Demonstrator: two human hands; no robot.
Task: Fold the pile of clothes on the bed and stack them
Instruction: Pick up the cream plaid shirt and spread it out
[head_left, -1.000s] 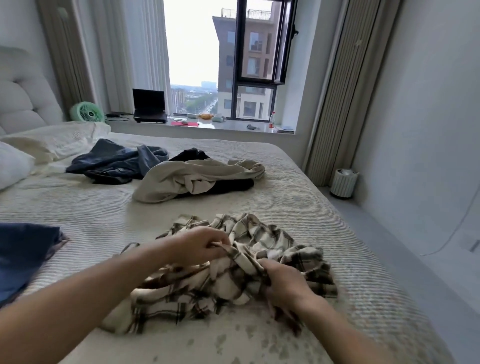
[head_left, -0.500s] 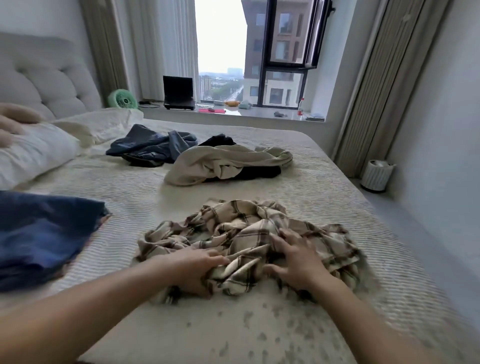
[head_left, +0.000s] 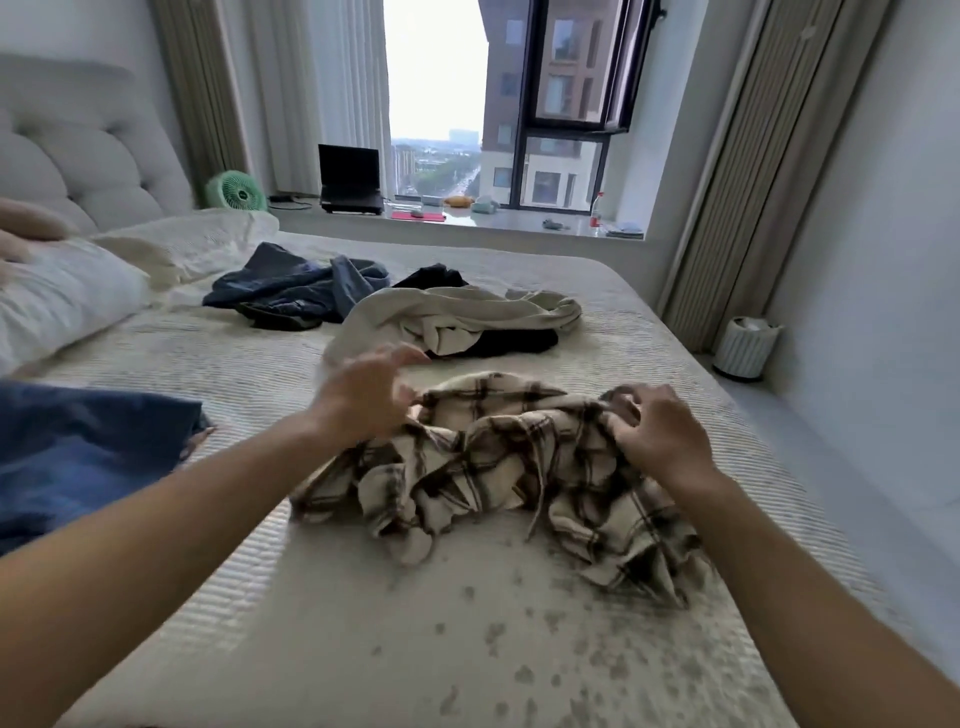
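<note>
A crumpled beige-and-brown plaid shirt (head_left: 498, 467) lies on the cream bedspread (head_left: 363, 623) in front of me. My left hand (head_left: 363, 397) is blurred at the shirt's far left edge, fingers spread and loosely bent, thumb touching the cloth. My right hand (head_left: 660, 436) is on the shirt's far right edge, its fingers curled into the fabric. Farther up the bed lies a loose heap: a beige garment (head_left: 457, 317), a black garment (head_left: 519, 343) under it, and dark blue jeans (head_left: 296, 291).
A dark blue garment (head_left: 78, 457) lies flat at the bed's left side. White pillows (head_left: 62, 296) sit by the headboard, with another person's hand (head_left: 23, 234) on them. A ribbed white bin (head_left: 745, 348) stands on the floor to the right. A fan (head_left: 236, 192) and a laptop (head_left: 348, 179) are on the windowsill.
Both hands have moved from the shirt's near side up to its far edge. The shirt has bunched upward there. The view has shifted closer and lower over the bed.
</note>
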